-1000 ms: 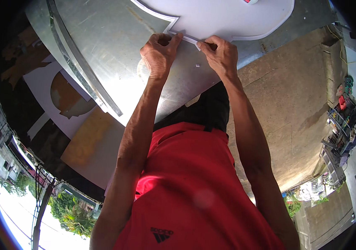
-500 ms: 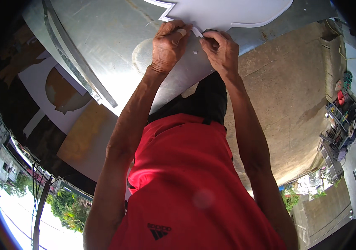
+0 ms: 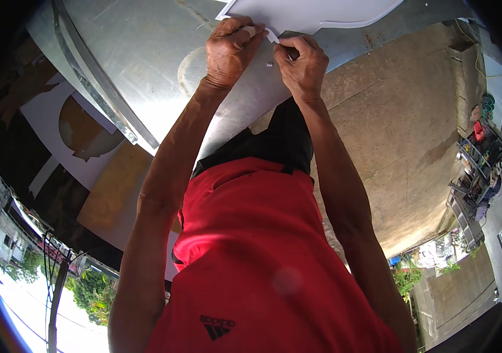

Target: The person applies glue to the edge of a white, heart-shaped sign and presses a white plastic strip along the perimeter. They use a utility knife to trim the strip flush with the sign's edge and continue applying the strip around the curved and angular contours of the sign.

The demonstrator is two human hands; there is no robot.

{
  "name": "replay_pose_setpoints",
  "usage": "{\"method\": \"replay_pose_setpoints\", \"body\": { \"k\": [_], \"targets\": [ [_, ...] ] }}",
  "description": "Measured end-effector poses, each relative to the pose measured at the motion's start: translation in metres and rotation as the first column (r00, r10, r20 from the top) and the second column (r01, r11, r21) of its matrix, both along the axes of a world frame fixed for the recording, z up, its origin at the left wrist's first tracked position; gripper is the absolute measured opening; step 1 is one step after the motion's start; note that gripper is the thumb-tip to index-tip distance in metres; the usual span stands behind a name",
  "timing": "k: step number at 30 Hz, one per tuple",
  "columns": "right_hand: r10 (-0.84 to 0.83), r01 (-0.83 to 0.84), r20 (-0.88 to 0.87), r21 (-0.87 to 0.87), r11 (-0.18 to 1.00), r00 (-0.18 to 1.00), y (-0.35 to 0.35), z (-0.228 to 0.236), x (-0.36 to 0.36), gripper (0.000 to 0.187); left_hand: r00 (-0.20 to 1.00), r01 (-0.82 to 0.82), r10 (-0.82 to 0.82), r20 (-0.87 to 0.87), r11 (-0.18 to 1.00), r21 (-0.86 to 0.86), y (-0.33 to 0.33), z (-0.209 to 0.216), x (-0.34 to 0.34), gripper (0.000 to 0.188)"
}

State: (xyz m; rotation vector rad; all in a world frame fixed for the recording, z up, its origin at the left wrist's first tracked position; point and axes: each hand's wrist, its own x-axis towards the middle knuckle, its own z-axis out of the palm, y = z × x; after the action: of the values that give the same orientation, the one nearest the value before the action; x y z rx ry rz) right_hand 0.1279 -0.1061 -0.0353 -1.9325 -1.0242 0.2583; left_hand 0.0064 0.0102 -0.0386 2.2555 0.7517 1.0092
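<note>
A flat white panel (image 3: 298, 13) with a curved, notched outline lies at the top of the view, a thin white raised edging along parts of its rim. Between my hands runs a short, narrow white strip (image 3: 272, 36), at the panel's near edge. My left hand (image 3: 227, 54) is closed, its thumb and forefinger pinching the strip's left part; a pale band wraps one finger. My right hand (image 3: 302, 66) is closed too, fingers curled, fingertips at the strip's other end. A tiny white scrap (image 3: 269, 64) lies on the metal tabletop (image 3: 151, 53) below.
A long metal bar (image 3: 101, 82) lies along the table's left side. Beyond it, lower down, are cut white sheets (image 3: 45, 112) and a brown-stained board (image 3: 115, 188). Concrete floor (image 3: 392, 117) stretches to the right, with a cluttered rack (image 3: 480, 159) by the wall.
The whole view has shifted slightly, so table and hands sit a little farther left and up. My right hand has turned a little, its fingers curling more; both hands stay at the strip.
</note>
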Motion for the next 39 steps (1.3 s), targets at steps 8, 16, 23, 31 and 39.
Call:
{"method": "replay_pose_setpoints", "body": {
  "k": [8,16,23,31,39],
  "targets": [
    [0.034,-0.017,0.180,-0.097,0.995,0.983,0.006,0.001,0.003,0.008,1.000,-0.004,0.005,0.019,1.000,-0.017,0.000,-0.003,0.001,0.019],
    [0.065,-0.021,0.313,-0.142,0.990,0.947,0.007,-0.005,0.002,0.007,0.999,-0.001,0.002,0.039,0.999,-0.037,0.002,-0.006,0.001,0.015],
    [0.059,-0.030,0.291,-0.103,0.994,0.955,0.005,-0.010,0.001,0.007,0.999,-0.006,0.007,0.045,1.000,-0.022,0.003,-0.009,0.000,0.015],
    [0.051,-0.026,0.265,-0.100,0.995,0.963,0.006,-0.009,0.002,0.010,0.999,-0.010,0.013,0.038,0.996,-0.088,0.000,-0.007,0.001,0.018],
    [0.060,-0.036,0.311,-0.081,0.996,0.948,0.005,-0.009,0.001,0.011,0.993,-0.005,0.012,-0.118,0.998,0.060,0.008,-0.002,0.002,0.015]
  ]
}}
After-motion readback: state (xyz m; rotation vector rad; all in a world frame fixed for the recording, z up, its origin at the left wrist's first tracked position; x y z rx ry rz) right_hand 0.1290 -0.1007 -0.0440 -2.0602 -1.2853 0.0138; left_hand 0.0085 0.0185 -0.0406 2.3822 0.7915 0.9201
